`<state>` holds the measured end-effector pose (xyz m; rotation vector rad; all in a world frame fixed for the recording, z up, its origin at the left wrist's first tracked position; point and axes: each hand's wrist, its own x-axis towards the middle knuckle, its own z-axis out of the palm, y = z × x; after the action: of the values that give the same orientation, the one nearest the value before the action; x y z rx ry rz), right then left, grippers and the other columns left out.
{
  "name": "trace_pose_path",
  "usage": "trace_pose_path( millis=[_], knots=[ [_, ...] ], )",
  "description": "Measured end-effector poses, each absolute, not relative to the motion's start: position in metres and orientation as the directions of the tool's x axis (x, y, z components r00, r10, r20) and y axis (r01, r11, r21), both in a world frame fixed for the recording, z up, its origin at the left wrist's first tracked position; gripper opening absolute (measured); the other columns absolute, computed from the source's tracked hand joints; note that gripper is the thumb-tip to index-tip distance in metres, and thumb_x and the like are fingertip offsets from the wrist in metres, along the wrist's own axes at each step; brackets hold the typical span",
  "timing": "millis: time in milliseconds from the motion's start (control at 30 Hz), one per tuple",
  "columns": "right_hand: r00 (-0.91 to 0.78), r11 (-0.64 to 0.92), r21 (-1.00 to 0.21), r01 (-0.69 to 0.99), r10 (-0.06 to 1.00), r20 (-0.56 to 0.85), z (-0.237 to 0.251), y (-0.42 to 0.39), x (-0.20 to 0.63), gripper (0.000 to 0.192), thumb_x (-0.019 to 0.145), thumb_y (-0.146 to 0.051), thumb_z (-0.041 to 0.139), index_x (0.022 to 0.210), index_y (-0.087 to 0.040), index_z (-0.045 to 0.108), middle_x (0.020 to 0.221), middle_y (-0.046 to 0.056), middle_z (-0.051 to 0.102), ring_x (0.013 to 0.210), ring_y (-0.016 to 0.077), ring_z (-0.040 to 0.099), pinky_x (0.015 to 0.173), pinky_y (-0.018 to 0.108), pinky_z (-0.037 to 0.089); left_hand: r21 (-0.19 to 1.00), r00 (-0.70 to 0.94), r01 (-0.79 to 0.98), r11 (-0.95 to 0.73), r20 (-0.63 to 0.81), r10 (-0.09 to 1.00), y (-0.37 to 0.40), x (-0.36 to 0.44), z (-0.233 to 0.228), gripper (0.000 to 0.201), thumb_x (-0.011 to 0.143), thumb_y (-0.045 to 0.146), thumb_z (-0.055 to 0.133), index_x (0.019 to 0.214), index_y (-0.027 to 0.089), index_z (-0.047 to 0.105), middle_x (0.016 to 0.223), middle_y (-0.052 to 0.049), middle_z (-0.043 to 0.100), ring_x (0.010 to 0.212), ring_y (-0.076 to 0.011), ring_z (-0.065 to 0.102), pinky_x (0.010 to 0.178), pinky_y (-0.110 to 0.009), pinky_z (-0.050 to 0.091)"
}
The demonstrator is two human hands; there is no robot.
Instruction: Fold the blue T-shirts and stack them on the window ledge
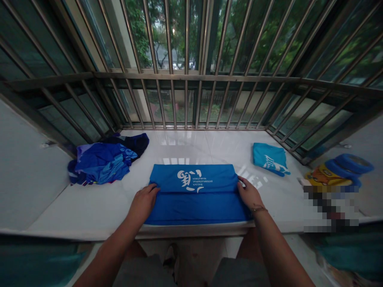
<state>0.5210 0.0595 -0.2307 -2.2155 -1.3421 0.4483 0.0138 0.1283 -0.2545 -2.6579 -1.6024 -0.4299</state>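
A blue T-shirt (194, 207) lies on the white sill in front of me, folded into a wide rectangle. Its far half is a flap bearing a white emblem and the upside-down words "Dalian International Marathon". My left hand (147, 198) grips the left edge of that flap, fingers bent over the cloth. At the opposite edge, my right hand (249, 194) has the flap's corner between thumb and fingers, and a thin bracelet circles the wrist. Some fingertips on both hands are hidden by the cloth.
Crumpled dark-blue clothes (103, 161) are heaped at the left. To the right lie a small folded turquoise garment (270, 158) and a blue-and-yellow container (335, 173), near a pixelated patch. Metal window bars (191, 77) rise behind the glossy sill (185, 145).
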Motion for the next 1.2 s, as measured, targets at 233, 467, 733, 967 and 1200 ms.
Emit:
trace_pose_path(
  millis=[233, 467, 733, 967, 1200],
  knots=[
    [0.411, -0.292, -0.514, 0.807, 0.902, 0.134, -0.239, 0.003, 0.528, 0.066, 0.106, -0.053, 0.048, 0.155, -0.011, 0.058, 0.145, 0.022, 0.070, 0.110, 0.0299, 0.078, 0.103, 0.045, 0.060, 0.213, 0.458, 0.809, -0.548, 0.354, 0.815, 0.096, -0.012, -0.275, 0.040, 0.111, 0.037, 0.052, 0.145, 0.025, 0.070, 0.156, -0.012, 0.067, 0.133, -0.0329, 0.071, 0.114, -0.052, 0.059],
    [-0.116, 0.147, -0.138, 0.980, 0.971, 0.208, -0.283, -0.084, 0.530, 0.067, 0.101, -0.044, 0.066, 0.165, -0.026, 0.054, 0.169, 0.010, 0.054, 0.153, 0.0363, 0.054, 0.122, 0.056, 0.049, 0.164, 0.613, 0.727, -0.666, 0.282, 0.738, 0.045, -0.066, -0.308, 0.068, 0.102, 0.051, 0.068, 0.166, 0.031, 0.051, 0.169, -0.010, 0.056, 0.147, -0.0339, 0.062, 0.122, -0.052, 0.053],
    [-0.180, 0.184, -0.241, 0.953, 0.983, 0.040, -0.231, -0.082, 0.555, 0.038, 0.110, -0.033, 0.048, 0.128, -0.027, 0.080, 0.132, 0.011, 0.080, 0.120, 0.0295, 0.076, 0.103, 0.046, 0.061, 0.228, 0.662, 0.645, -0.730, 0.311, 0.682, 0.040, -0.082, -0.291, 0.036, 0.107, 0.017, 0.049, 0.125, 0.030, 0.078, 0.127, -0.007, 0.082, 0.111, -0.0229, 0.078, 0.100, -0.035, 0.063],
    [-0.088, 0.066, -0.472, 0.879, 0.996, -0.026, -0.194, -0.083, 0.552, 0.030, 0.102, -0.041, 0.051, 0.108, -0.026, 0.076, 0.108, 0.010, 0.080, 0.098, 0.0264, 0.076, 0.089, 0.038, 0.061, 0.499, 0.605, 0.658, -0.563, 0.095, 0.791, 0.037, -0.071, -0.234, 0.018, 0.108, 0.031, 0.056, 0.109, 0.030, 0.074, 0.105, -0.004, 0.081, 0.093, -0.0221, 0.077, 0.082, -0.030, 0.059],
    [0.187, -0.129, -0.606, 0.785, 0.982, 0.034, -0.184, -0.004, 0.543, 0.037, 0.101, -0.052, 0.041, 0.104, -0.025, 0.066, 0.091, 0.004, 0.075, 0.085, 0.0236, 0.070, 0.081, 0.034, 0.055, 0.713, 0.547, 0.618, -0.331, -0.088, 0.832, 0.127, -0.050, -0.183, 0.029, 0.104, 0.052, 0.056, 0.098, 0.026, 0.066, 0.091, 0.001, 0.073, 0.085, -0.0194, 0.068, 0.079, -0.029, 0.052]
  ],
)
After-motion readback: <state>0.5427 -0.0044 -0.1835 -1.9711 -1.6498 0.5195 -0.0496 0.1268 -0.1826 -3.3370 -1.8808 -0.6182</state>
